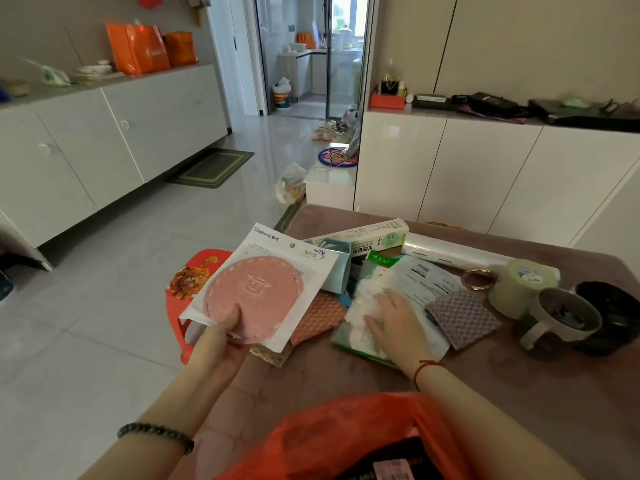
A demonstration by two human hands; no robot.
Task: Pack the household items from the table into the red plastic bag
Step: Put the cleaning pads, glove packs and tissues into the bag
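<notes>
Red plastic bag (346, 434) sits right under you at the near edge of the tabletop (519, 393), and its mouth is open toward you, so things can drop straight in. Something dark with a pink label lies inside it already. Your left hand (221, 336) grips the pink mat packet (256, 292) by its near edge, thumb on top and fingers underneath. That is a good way to hold a thing so flat and wide, because it will not bend or slip. The packet is up off the tabletop, over its left edge, above the red stool (194, 271). Your right hand (394, 320) lies flat on the soft white packet (360, 306), fingers spread and not curled around it. I think it is there to pick the next thing or to keep the pile from sliding. Many things are left to pack: the long box (360, 235), the white roll (450, 254), the tape roll (519, 282), the orange cloth (322, 317) and the mug (564, 317). The mug looks heaviest, so it should go low in the bag.
</notes>
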